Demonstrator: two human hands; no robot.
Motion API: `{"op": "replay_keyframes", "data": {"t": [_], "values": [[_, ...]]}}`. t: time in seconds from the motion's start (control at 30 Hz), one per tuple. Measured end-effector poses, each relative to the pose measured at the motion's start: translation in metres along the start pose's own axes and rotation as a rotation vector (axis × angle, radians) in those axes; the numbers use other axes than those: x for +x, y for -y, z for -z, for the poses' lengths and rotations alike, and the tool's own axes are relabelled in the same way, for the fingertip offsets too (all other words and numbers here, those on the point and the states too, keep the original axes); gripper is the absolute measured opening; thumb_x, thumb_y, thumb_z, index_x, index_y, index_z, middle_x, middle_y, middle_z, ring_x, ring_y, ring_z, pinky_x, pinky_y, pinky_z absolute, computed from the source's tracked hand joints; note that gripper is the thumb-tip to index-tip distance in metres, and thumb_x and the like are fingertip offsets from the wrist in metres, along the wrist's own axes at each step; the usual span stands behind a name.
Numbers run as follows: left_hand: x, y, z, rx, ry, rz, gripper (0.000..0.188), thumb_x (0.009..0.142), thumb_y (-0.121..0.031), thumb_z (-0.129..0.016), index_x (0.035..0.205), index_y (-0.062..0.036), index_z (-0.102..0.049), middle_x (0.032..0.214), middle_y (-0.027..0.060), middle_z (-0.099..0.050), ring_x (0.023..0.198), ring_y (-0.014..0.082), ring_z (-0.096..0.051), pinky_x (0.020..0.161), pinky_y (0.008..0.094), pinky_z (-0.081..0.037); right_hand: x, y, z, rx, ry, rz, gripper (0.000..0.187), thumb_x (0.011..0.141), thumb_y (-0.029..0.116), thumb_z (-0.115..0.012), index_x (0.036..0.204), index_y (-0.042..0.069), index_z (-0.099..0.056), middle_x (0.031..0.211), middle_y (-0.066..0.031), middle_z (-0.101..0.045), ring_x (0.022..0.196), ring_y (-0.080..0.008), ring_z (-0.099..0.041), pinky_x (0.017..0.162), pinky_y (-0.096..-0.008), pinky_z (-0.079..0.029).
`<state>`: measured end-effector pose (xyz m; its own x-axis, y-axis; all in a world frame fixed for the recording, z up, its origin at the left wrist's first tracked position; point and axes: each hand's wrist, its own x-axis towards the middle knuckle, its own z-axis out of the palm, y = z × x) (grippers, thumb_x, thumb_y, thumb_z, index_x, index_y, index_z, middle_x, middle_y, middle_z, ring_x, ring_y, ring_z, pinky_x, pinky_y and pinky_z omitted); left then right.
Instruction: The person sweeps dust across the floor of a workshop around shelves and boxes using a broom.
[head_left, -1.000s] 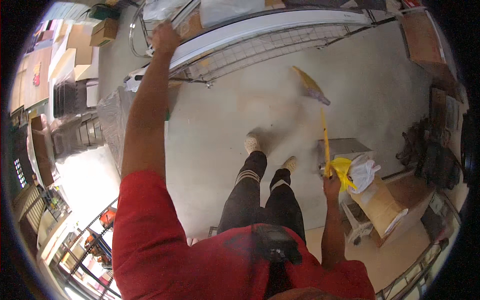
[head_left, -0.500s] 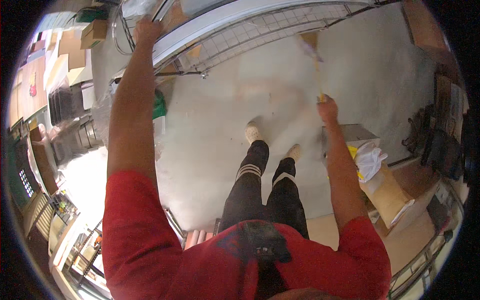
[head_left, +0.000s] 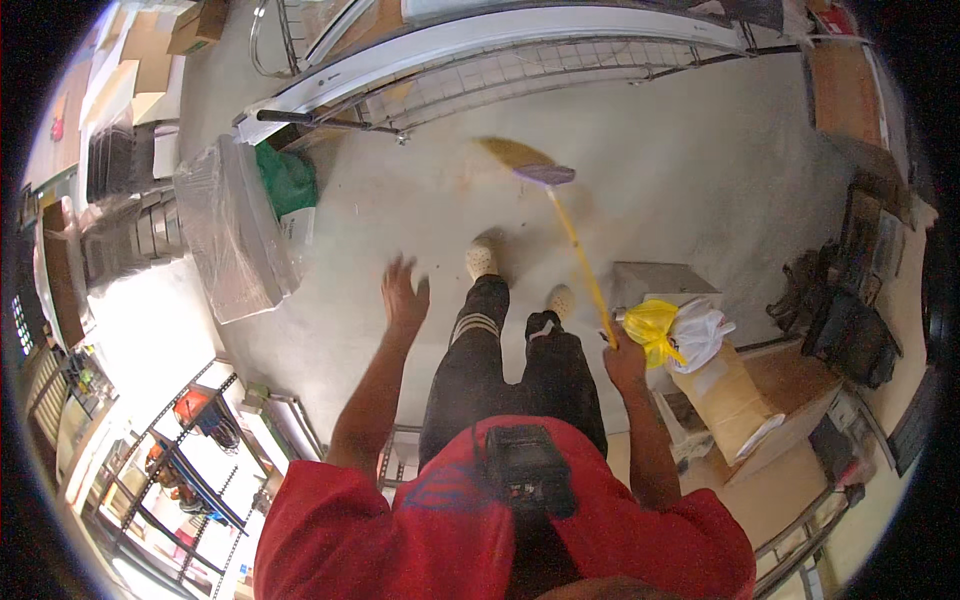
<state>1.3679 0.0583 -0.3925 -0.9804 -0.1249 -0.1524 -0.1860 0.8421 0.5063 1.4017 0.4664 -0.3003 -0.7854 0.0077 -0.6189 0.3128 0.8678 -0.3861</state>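
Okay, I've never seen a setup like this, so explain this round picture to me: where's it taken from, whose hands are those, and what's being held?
There's no machine here, just a red-shirted person working bare-handed. A wide fisheye camera on their head looks down, so straight edges curve near the rim. The right hand grips a yellow-handled broom, its purple head out over the grey floor. The left hand is open and looks empty. Beside the right hand sit a yellow bag and a white bag.
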Motion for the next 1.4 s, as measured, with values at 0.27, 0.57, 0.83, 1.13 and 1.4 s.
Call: {"op": "replay_keyframes", "data": {"t": [0.27,0.57,0.83,1.13,1.4], "values": [[-0.176,0.052,0.031,0.088,0.635,0.621,0.037,0.072,-0.025,-0.057,0.101,-0.0002,-0.055,0.102,0.0189,-0.055,0.095,0.0319,-0.052,0.084,0.0375,-0.04,0.136,-0.043,0.109,-0.194,-0.414,0.093,0.052,0.069,0.014,-0.053,0.119,0.008,-0.043,0.074,-0.0203,-0.058,0.065,-0.0353,-0.057,0.06,-0.0428,-0.046],[-0.193,-0.045,0.055,-0.763,-0.037,1.159,0.041,0.077,-0.023,-0.056,0.11,-0.0009,-0.048,0.091,0.0063,-0.056,0.075,0.0139,-0.053,0.059,0.0263,-0.043,0.3,-0.014,0.153,-0.343,-0.156,0.163,0.034,0.071,0.014,-0.049,0.104,0.009,-0.054,0.088,-0.018,-0.058,0.081,-0.0345,-0.055,0.071,-0.0426,-0.045],[-0.282,-0.151,-0.019,-0.773,0.163,1.361,0.037,0.075,-0.022,-0.057,0.105,-0.0008,-0.053,0.085,0.0066,-0.058,0.067,0.0127,-0.055,0.049,0.0245,-0.042,0.151,0.012,0.225,-0.043,0.088,0.137,0.042,0.07,0.007,-0.049,0.112,0.011,-0.051,0.09,-0.0183,-0.058,0.082,-0.0329,-0.055,0.071,-0.0381,-0.044],[-0.261,-0.17,-0.032,-0.827,0.169,1.219,0.04,0.078,-0.026,-0.056,0.112,-0.0057,-0.049,0.096,0.0074,-0.057,0.078,0.0178,-0.057,0.063,0.0307,-0.045,0.311,0.029,0.133,-0.289,-0.034,0.188,0.036,0.067,0.012,-0.054,0.103,0.004,-0.054,0.088,-0.0177,-0.059,0.082,-0.0336,-0.056,0.072,-0.0397,-0.045],[-0.253,-0.161,-0.013,-0.836,-0.054,1.279,0.04,0.077,-0.022,-0.055,0.11,-0.0003,-0.05,0.097,0.0091,-0.058,0.078,0.0147,-0.056,0.057,0.0245,-0.044,0.187,0.069,0.161,-0.228,0.221,0.478,0.046,0.067,0.008,-0.05,0.113,0.012,-0.05,0.091,-0.0158,-0.059,0.083,-0.0307,-0.056,0.07,-0.0384,-0.045]]}}
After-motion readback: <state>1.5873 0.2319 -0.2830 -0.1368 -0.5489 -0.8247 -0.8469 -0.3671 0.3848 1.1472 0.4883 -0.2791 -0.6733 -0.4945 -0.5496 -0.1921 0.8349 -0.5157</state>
